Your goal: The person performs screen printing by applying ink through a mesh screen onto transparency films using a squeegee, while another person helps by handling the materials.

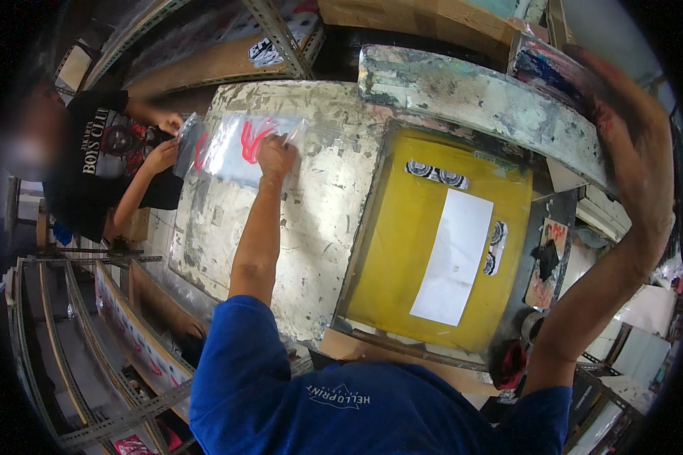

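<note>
My left hand [278, 158] is at the right end of a clear plastic sheet [231, 163] with red markings. Its fingers are closed at the sheet's edge, which lies on the paint-flecked table [311, 227]. At the upper right, my right hand [603, 87] curls round the end of an ink-stained board [546, 70], its thumb hidden. Between my arms is a framed yellow screen [391, 250]. A white paper strip [454, 258] lies on it, beside two black-and-white printed patches [437, 174].
At the left a person [102, 159] in a black shirt holds clear plastic [186, 148] at the table's edge. An ink-stained beam [470, 98] runs behind the screen. Metal racks [91, 341] stand at the lower left. A stained orange board [548, 262] lies right of the screen.
</note>
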The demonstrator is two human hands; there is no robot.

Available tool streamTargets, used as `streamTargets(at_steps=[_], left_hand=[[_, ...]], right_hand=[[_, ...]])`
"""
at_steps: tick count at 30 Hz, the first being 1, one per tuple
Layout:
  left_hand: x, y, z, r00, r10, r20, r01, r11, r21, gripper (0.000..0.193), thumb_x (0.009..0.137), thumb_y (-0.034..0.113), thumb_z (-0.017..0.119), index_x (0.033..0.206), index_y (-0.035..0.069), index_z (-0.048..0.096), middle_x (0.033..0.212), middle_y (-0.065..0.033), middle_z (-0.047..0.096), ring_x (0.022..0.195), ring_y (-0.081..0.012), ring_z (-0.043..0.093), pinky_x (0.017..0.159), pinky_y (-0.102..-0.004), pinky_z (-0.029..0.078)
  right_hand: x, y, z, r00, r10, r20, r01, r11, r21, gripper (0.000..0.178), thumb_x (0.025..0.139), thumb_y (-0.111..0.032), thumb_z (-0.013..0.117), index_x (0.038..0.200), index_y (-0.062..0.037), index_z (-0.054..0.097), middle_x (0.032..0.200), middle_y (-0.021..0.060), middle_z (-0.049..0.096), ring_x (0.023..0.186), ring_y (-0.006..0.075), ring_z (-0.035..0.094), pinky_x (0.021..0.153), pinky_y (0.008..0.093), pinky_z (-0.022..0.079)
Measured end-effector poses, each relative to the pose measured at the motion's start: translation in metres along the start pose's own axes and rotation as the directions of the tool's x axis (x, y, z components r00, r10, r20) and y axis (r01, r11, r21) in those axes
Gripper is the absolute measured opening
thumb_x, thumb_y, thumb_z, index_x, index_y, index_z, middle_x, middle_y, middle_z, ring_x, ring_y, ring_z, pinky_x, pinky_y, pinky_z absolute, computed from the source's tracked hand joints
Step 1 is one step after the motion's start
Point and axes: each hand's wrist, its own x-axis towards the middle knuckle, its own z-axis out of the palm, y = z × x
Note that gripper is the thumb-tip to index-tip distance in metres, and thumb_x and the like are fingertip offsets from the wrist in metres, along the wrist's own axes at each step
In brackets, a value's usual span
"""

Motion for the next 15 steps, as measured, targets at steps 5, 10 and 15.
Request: streamTargets(at_steps=[5, 10, 15], left_hand=[[0.003, -0.001, -0.018, 0.997, -0.044, 0.061, 0.04, 0.997, 0.069, 0.018, 0.073, 0.016, 0.061, 0.079, 0.002, 0.071, 0.084, -0.0214, 0.069, 0.081, -0.0393, 0.066, 0.075, -0.0494, 0.053], [-0.027, 0.028, -0.053, 0.984, -0.164, 0.074, 0.166, 0.986, -0.012, 0.018, 0.074, 0.017, 0.062, 0.076, 0.0, 0.069, 0.083, -0.0237, 0.067, 0.079, -0.0403, 0.066, 0.071, -0.0504, 0.051], [-0.069, 0.095, -0.101, 0.993, -0.117, 0.01, 0.116, 0.974, -0.195, 0.018, 0.078, 0.016, 0.064, 0.082, 0.001, 0.071, 0.085, -0.0195, 0.067, 0.085, -0.0394, 0.064, 0.075, -0.0479, 0.051]], right_hand=[[-0.003, -0.013, 0.018, 0.991, -0.01, -0.134, 0.021, 0.996, 0.085, 0.04, 0.093, -0.001, 0.052, 0.132, 0.0058, 0.054, 0.13, 0.0197, 0.06, 0.116, 0.0256, 0.061, 0.103, 0.0374, 0.047], [-0.002, -0.012, 0.019, 0.967, -0.073, -0.245, 0.063, 0.997, -0.046, 0.03, 0.089, -0.009, 0.063, 0.118, -0.0032, 0.066, 0.117, 0.0161, 0.067, 0.107, 0.024, 0.065, 0.096, 0.0354, 0.048], [0.001, -0.014, 0.011, 0.971, -0.088, -0.224, 0.034, 0.971, -0.235, 0.034, 0.086, -0.021, 0.065, 0.118, -0.0097, 0.071, 0.111, 0.0187, 0.069, 0.103, 0.0299, 0.066, 0.095, 0.0381, 0.048]])
